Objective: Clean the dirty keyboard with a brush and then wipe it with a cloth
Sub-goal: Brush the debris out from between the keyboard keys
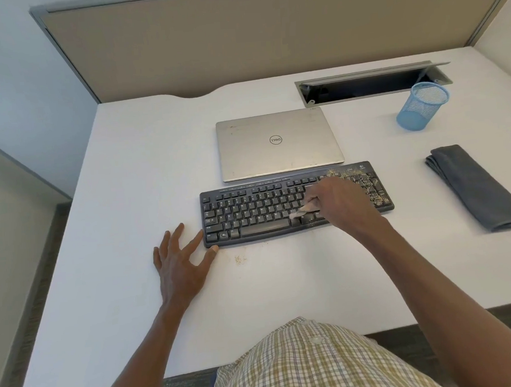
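A black keyboard [249,215] lies in the middle of the white desk [143,159]. Tan crumbs cover its right end around the number pad [368,182]. My right hand [339,202] grips a small brush [302,210], whose pale bristles touch the keys just right of the space bar. My left hand [180,259] lies flat on the desk with fingers spread, its thumb against the keyboard's front left corner. A folded grey cloth [477,187] lies on the desk to the right, apart from both hands.
A closed silver laptop [278,143] sits just behind the keyboard. A blue mesh pen cup [422,106] stands at the back right, in front of an open cable tray [370,84]. A small patch of crumbs [240,259] lies on the desk before the keyboard.
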